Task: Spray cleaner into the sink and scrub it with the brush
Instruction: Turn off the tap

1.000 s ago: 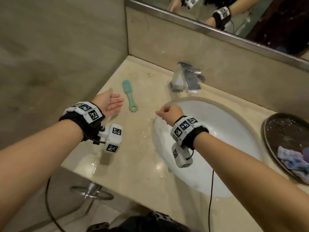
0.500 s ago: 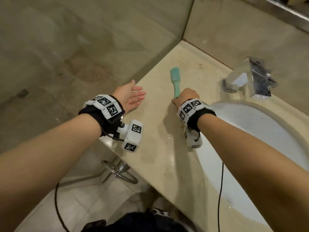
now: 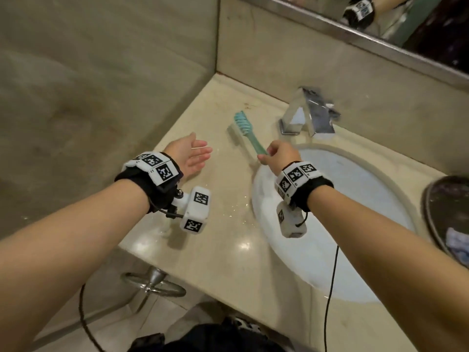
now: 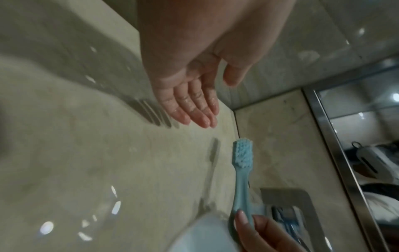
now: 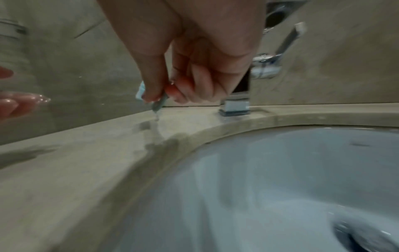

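Observation:
A teal brush is lifted off the beige counter, its bristle head pointing toward the back corner. My right hand pinches the lower end of its handle, just left of the white sink. In the left wrist view the brush hangs above its own shadow, with my right hand on the handle. The right wrist view shows my right hand with thumb and fingers curled round the handle. My left hand hovers over the counter, wet fingers straight, holding nothing. No spray bottle is in view.
A chrome faucet stands behind the sink. A dark round tray with a crumpled cloth sits at the right edge. Walls close in on the left and back, with a mirror above. The sink drain shows at lower right.
My right hand reached left from the sink to the brush, took hold of its handle and lifted it off the counter toward the sink. The left hand stayed open.

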Action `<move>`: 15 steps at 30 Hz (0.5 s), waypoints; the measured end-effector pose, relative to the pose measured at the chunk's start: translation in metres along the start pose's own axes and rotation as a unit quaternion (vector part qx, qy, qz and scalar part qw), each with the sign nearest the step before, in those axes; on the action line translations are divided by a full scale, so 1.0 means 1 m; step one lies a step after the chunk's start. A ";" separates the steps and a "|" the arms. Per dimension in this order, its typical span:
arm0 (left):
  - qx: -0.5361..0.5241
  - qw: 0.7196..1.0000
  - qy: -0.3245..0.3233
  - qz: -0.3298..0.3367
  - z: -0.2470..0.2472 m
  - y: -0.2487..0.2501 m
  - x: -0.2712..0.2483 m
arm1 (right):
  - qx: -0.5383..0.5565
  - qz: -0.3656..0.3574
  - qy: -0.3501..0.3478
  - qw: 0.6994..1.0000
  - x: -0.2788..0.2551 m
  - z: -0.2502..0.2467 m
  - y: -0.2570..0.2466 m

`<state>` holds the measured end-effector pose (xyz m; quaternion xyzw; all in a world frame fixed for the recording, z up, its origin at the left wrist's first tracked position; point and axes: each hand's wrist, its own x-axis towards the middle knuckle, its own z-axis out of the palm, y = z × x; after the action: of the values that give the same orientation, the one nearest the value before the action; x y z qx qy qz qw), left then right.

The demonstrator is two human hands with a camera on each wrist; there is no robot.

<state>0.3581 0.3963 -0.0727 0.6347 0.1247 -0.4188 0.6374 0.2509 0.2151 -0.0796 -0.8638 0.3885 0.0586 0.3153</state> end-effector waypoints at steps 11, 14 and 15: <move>0.163 0.975 -0.146 -0.027 0.196 -0.033 -0.024 | 0.085 0.145 0.133 0.977 -0.079 -0.106 0.179; 0.196 0.964 -0.180 -0.022 0.249 -0.046 -0.034 | 0.173 0.226 0.200 0.937 -0.097 -0.131 0.240; 0.204 0.960 -0.190 -0.022 0.265 -0.052 -0.038 | 0.210 0.247 0.217 0.921 -0.103 -0.137 0.259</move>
<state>0.2005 0.1769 -0.0400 0.6569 -0.0726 -0.5620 0.4974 -0.0232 0.0703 -0.0641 -0.6459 0.6518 -0.1376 0.3730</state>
